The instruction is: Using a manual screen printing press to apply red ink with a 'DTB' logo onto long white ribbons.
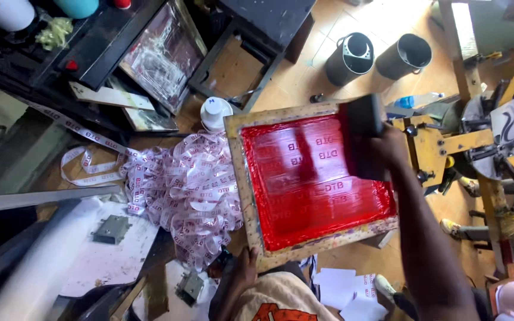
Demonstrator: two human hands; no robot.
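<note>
A wooden-framed printing screen covered in red ink lies in front of me. My right hand grips a dark squeegee standing on the screen's right side. My left hand rests on the frame's near left corner, its fingers curled over the wooden edge. Faint letter shapes show through the red ink.
A heap of white printed ribbon lies left of the screen. Behind it stand a white jar, a second screen frame and two dark buckets. A yellow metal press arm is at right. Paper sheets lie below.
</note>
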